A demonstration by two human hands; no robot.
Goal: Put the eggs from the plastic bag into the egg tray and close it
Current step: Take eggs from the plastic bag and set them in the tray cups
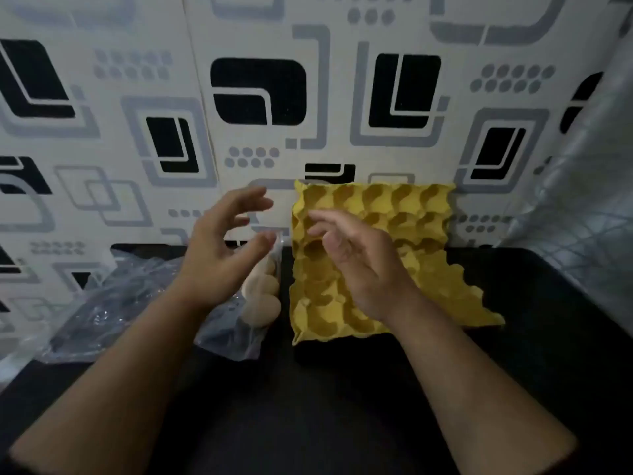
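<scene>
A clear plastic bag [236,334] lies on the black counter, left of centre, with pale beige eggs [265,296] showing through it. My left hand [222,255] hovers just above the bag's top, fingers spread and empty. To the right stands a yellow egg tray [442,289] with empty cups; a second yellow panel [404,204] rises behind it against the wall. My right hand [359,262] hangs over the tray's left cups, fingers loosely curled and apart, holding nothing.
A crumpled transparent plastic sheet [102,303] lies at the left on the black counter [325,406]. A patterned black, grey and white wall [239,97] stands close behind. A shiny quilted silver surface [589,217] closes the right side.
</scene>
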